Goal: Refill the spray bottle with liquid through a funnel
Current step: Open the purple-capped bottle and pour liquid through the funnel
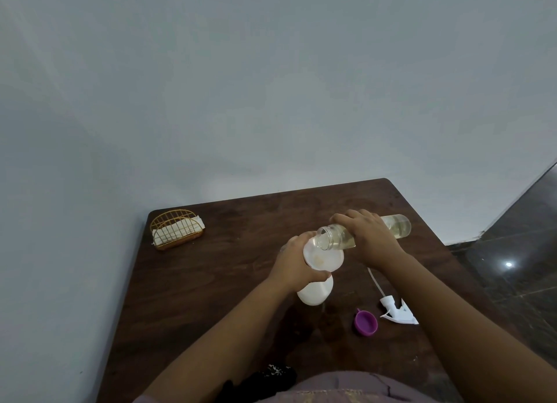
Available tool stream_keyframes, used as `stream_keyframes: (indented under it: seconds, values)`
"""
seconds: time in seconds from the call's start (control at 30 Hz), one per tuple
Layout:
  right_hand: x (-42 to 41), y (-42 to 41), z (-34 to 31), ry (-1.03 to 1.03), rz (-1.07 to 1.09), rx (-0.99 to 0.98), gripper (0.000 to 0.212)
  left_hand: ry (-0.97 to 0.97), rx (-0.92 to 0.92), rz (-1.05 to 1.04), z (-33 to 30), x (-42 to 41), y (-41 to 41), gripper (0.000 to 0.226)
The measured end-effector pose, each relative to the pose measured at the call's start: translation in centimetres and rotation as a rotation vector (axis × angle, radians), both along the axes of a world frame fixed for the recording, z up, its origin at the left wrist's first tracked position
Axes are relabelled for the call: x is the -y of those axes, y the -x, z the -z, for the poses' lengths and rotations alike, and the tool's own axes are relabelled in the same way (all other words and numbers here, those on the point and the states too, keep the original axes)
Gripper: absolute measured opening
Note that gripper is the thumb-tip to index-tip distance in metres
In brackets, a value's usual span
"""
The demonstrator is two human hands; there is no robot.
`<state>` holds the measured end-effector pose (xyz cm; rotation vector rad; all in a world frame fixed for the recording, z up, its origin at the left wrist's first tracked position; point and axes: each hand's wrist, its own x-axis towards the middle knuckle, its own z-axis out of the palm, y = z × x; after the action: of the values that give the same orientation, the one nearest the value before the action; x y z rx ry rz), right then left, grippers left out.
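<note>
At table (211, 282) centre, the left hand (291, 264) grips the white bottle (315, 292) and its funnel (324, 259). The right hand (366, 236) wraps a clear bottle (398, 226), tipped mouth-down over the funnel. Sprayer (398, 310) and purple cap (365, 322) lie at four o'clock; napkin holder (176, 227) at ten.

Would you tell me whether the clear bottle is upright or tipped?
Tipped: the right hand holds the clear bottle nearly level, open mouth over the white funnel.

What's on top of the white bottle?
A white funnel sits on the white bottle, with the clear bottle tipped above it. The left hand hides the bottle's neck.
</note>
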<state>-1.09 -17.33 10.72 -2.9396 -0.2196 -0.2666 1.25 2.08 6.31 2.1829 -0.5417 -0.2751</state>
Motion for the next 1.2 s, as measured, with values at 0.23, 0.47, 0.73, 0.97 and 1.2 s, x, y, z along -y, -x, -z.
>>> stream_keyframes:
  seconds: [0.23, 0.47, 0.73, 0.97, 1.2]
  values:
    - [-0.04, 0.02, -0.12, -0.01, 0.003, 0.01, 0.04, -0.001, -0.006, -0.005, 0.09, 0.03, -0.12, 0.082]
    - [-0.09, 0.0, -0.08, 0.006, 0.002, -0.004, 0.04, 0.001, -0.009, 0.001, 0.09, 0.0, -0.09, 0.083]
    - [0.07, -0.04, 0.01, 0.027, 0.007, -0.01, 0.042, 0.0, -0.016, -0.002, 0.16, 0.01, -0.06, 0.084]
    - [0.19, -0.28, 0.13, 0.029, 0.005, -0.007, 0.041, 0.0, -0.006, 0.002, 0.05, -0.03, -0.1, 0.082]
    - [0.22, -0.32, 0.27, 0.028, 0.004, -0.003, 0.041, -0.006, -0.006, -0.003, 0.14, -0.01, -0.12, 0.082]
